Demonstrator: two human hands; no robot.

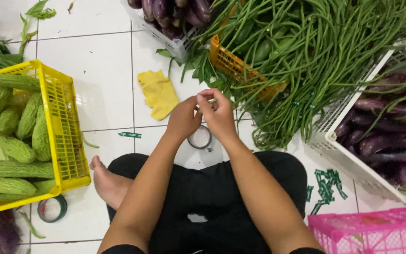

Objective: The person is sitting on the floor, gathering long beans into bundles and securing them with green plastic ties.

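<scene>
- The fingers (206, 99) of both hands meet at the tips, pinched shut around a small pale-green bit (211, 100); it is too small and too covered to say what it is.
- The left hand (183, 118) and right hand (220, 114) touch each other, raised a little above the floor, thumbs and forefingers pointing inward. Both forearms run up from the bottom edge and converge, and the elbows are cut off by the frame.
- Nearest the camera, black-clothed legs (203, 197) are folded, with a bare foot (106, 181) lying out to the left on the white tiled floor (97, 70).
- A small tape roll (199, 138) lies on the tiles just under the hands, partly hidden by them. Another roll (51, 208) lies beside the yellow basket (64, 127), which holds bitter gourds (10, 141) and is cut off at the left edge.
- Green tape scraps (326, 185) lie on the floor at right, near a pink basket (372, 230) whose lower part is out of view.
- A yellow cloth (158, 93) lies crumpled just beyond the left hand.
- Farther off, long beans (316, 61) spill over an orange basket (233, 63), mostly burying it. A white crate (348, 155) of purple eggplants (381, 141) stands at right, and another white basket (165, 37) of eggplants is cut off at the top.
</scene>
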